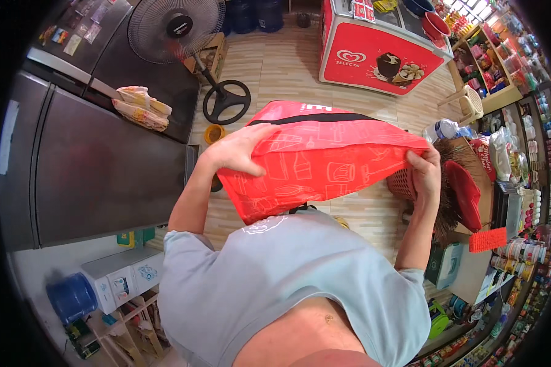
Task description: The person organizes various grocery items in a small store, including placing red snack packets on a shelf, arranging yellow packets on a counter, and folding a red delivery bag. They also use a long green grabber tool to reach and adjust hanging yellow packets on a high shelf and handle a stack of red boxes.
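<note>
In front of my torso, a red reusable bag [303, 169] spreads between my two hands, printed with pale outlines of tools and containers. A black strap [321, 118] runs across its far part, and white lettering shows beyond it. My left hand [241, 149] holds the bag's left side, thumb on the near face and fingers spread over the far part. At the right corner, my right hand [424, 169] pinches the fabric between thumb and fingers. The bag's underside and anything inside it are hidden.
A standing fan [179, 27] and a dark refrigerator [115, 169] are on the left. Ahead stands a red Selecta freezer [372, 59]. To the right are a perforated basket [400, 183], a stick broom [445, 206], a plastic stool [470, 105] and stocked shelves [542, 151].
</note>
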Action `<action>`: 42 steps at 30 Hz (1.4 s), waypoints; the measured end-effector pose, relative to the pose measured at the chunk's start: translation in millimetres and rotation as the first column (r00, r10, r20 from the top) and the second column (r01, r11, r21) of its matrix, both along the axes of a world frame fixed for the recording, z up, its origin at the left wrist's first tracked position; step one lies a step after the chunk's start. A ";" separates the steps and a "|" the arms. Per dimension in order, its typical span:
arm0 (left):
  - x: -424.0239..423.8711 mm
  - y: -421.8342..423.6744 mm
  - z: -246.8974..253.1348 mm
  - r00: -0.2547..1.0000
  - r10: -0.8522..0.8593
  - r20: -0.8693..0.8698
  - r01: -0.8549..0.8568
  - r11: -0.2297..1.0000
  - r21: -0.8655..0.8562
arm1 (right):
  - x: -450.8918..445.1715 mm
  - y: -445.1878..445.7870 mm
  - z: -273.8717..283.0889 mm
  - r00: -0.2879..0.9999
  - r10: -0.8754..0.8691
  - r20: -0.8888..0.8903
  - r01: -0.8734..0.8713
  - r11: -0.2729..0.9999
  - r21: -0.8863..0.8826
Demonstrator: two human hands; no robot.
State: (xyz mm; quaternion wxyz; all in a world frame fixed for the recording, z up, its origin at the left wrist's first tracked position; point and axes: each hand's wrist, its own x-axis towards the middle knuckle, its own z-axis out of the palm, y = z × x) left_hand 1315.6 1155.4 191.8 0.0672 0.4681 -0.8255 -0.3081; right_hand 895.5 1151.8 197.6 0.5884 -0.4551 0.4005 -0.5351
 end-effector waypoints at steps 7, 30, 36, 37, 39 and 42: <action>21.2 -2.6 -67.7 0.963 0.257 -0.081 -0.268 0.948 -0.170 | -29.2 10.9 17.2 0.992 -0.112 -0.051 0.107 0.990 -0.090; -118.1 -80.1 43.4 0.972 -0.044 -0.232 -0.015 0.968 -0.249 | 120.9 67.4 -47.9 0.476 0.303 -0.825 -0.758 0.618 -0.210; -93.6 -88.1 15.7 0.950 0.215 -0.226 -0.283 0.898 -0.337 | 170.6 69.9 -86.5 0.605 0.172 -0.777 -0.606 0.733 -0.309; -83.0 -98.0 20.2 0.936 0.250 -0.246 -0.327 0.876 -0.354 | 177.4 69.3 -83.3 0.610 0.093 -0.787 -0.579 0.730 -0.363; -61.2 -116.8 26.6 0.895 0.317 -0.314 -0.419 0.838 -0.348 | 193.6 62.8 -84.9 0.691 -0.069 -0.719 -0.466 0.718 -0.516; -36.1 -129.0 37.4 0.819 0.405 -0.407 -0.534 0.797 -0.282 | 204.6 38.2 -94.3 0.727 -0.218 -0.651 -0.382 0.660 -0.647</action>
